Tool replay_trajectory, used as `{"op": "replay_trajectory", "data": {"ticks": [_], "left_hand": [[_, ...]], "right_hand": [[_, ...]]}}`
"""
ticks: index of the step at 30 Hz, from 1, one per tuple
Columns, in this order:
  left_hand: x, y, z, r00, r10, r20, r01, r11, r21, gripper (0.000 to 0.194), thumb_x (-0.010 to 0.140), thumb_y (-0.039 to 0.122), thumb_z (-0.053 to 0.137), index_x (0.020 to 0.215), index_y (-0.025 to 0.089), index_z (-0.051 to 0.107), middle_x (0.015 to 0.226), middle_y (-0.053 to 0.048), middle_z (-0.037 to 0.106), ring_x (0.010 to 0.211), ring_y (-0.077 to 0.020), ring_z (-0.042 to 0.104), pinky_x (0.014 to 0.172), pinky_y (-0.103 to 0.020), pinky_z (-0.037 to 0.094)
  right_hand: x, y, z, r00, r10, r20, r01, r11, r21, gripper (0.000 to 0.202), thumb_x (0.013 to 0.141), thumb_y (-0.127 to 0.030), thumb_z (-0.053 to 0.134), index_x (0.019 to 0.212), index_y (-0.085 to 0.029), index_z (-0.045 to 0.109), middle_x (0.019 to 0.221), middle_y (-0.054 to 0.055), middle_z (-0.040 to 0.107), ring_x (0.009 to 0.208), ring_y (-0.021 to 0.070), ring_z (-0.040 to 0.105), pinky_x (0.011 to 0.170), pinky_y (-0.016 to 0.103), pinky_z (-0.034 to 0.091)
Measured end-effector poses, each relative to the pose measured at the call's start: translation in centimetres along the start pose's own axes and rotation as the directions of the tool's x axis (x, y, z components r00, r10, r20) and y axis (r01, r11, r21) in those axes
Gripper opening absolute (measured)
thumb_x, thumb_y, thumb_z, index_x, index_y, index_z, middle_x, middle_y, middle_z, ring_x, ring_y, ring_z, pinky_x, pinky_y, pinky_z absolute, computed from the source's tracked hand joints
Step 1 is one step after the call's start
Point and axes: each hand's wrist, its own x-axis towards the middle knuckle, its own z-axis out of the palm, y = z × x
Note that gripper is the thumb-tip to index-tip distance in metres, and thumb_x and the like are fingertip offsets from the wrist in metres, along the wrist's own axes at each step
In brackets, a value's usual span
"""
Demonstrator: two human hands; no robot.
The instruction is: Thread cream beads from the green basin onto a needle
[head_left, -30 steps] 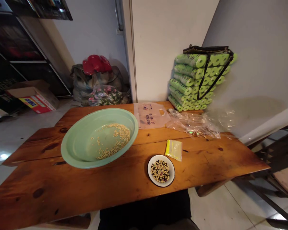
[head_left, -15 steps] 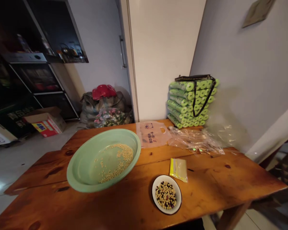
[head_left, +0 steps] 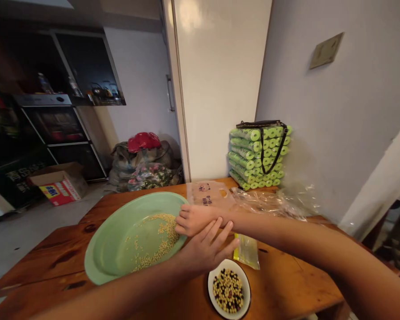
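My right hand (head_left: 196, 219) reaches in from the right, back upward, with fingers curled in over the right rim of a green basin (head_left: 103, 253). Its palm side is hidden, and no held object shows. My left hand (head_left: 205, 249) comes from the lower left with fingers spread, its fingertips lying on my right wrist. Pale yellow beans (head_left: 168, 233) are scattered along the right side of the basin. Just below my left hand stands a white dark-rimmed bowl (head_left: 211, 291) of mixed yellow and dark beans (head_left: 228, 289).
On the wooden table (head_left: 286, 266) lie a small clear packet with a yellow edge (head_left: 247, 253), a printed pink plastic bag (head_left: 205, 191) and crumpled clear plastic (head_left: 263, 200). Green rolls (head_left: 246, 155) are stacked behind, topped by a black strapped bag (head_left: 260, 124).
Both hands have come into view and crossed above the table, left fingers on the right wrist. The camera view has tilted up slightly. The basin and bowl stand where they were.
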Motion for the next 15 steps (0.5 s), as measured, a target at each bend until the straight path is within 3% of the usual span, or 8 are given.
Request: {"op": "replay_trajectory", "data": {"ticks": [3,5,7,9,11,13,14,15], "left_hand": [[0.8,-0.4,1.1,0.999,-0.053,0.005,0.053,0.996,-0.071,0.071,0.087,0.051,0.05,0.142,0.01,0.031,0.142,-0.027,0.042,0.131,-0.0362,0.043,0.107,-0.048,0.033],[2.1,-0.8,1.7,0.996,-0.086,-0.033,0.077,0.974,-0.213,0.087,0.083,0.067,0.04,0.142,0.005,0.026,0.147,-0.032,0.03,0.138,-0.0423,0.029,0.108,-0.057,0.028],[3.7,-0.9,2.1,0.988,-0.126,-0.087,0.091,0.94,-0.329,0.088,0.083,0.07,0.034,0.141,0.005,0.029,0.15,-0.029,0.027,0.141,-0.0416,0.021,0.109,-0.061,0.024],[5.5,-0.5,2.1,0.98,-0.13,-0.149,0.063,0.919,-0.389,0.082,0.084,0.071,0.028,0.14,0.011,0.037,0.149,-0.02,0.036,0.142,-0.0343,0.024,0.112,-0.058,0.024],[7.5,0.6,1.2,0.978,-0.046,-0.204,-0.044,0.908,-0.417,0.082,0.083,0.073,0.02,0.14,0.018,0.041,0.147,-0.011,0.042,0.139,-0.0299,0.032,0.111,-0.053,0.03],[9.6,2.0,-0.6,0.989,0.076,-0.128,-0.12,0.914,-0.388,0.081,0.084,0.072,0.012,0.141,0.023,0.042,0.148,-0.004,0.042,0.137,-0.0278,0.036,0.107,-0.048,0.038],[10.6,2.8,-1.8,0.977,0.211,-0.015,-0.203,0.918,-0.341,0.077,0.085,0.069,0.011,0.142,0.027,0.04,0.151,0.0,0.037,0.138,-0.0264,0.035,0.108,-0.046,0.039],[11.6,3.5,-3.0,0.924,0.365,0.113,-0.325,0.907,-0.269,0.073,0.086,0.067,0.011,0.143,0.03,0.037,0.152,0.004,0.034,0.139,-0.0241,0.035,0.109,-0.042,0.04]], "right_hand": [[1.9,1.2,0.8,0.967,-0.206,0.15,0.214,0.976,-0.04,0.022,0.092,-0.032,0.055,0.101,-0.013,0.06,0.09,0.002,0.063,0.075,0.0123,0.061,0.07,0.031,0.054],[3.2,2.3,1.2,0.949,-0.231,0.215,0.254,0.963,-0.09,0.022,0.092,-0.032,0.055,0.101,-0.013,0.06,0.091,0.003,0.063,0.079,0.0138,0.062,0.073,0.034,0.054],[4.4,3.3,1.7,0.935,-0.234,0.266,0.276,0.952,-0.132,0.024,0.092,-0.033,0.055,0.104,-0.013,0.06,0.095,0.004,0.063,0.083,0.015,0.062,0.076,0.035,0.053],[5.3,4.2,2.3,0.917,-0.245,0.314,0.304,0.94,-0.156,0.026,0.092,-0.034,0.055,0.107,-0.013,0.059,0.099,0.005,0.063,0.085,0.0157,0.062,0.077,0.036,0.053],[5.7,5.2,2.9,0.899,-0.25,0.361,0.327,0.929,-0.172,0.027,0.092,-0.034,0.055,0.11,-0.014,0.059,0.103,0.006,0.062,0.087,0.0163,0.062,0.078,0.036,0.054],[5.7,6.4,3.5,0.887,-0.232,0.4,0.329,0.924,-0.194,0.028,0.092,-0.034,0.055,0.111,-0.014,0.058,0.105,0.006,0.062,0.089,0.0168,0.062,0.078,0.037,0.054],[5.5,7.0,3.7,0.884,-0.216,0.416,0.323,0.924,-0.207,0.028,0.092,-0.034,0.056,0.112,-0.014,0.058,0.106,0.007,0.062,0.09,0.017,0.062,0.079,0.037,0.054],[5.2,7.6,3.9,0.882,-0.196,0.429,0.312,0.924,-0.22,0.029,0.092,-0.034,0.056,0.112,-0.014,0.058,0.107,0.007,0.062,0.091,0.0173,0.062,0.079,0.037,0.054]]}}
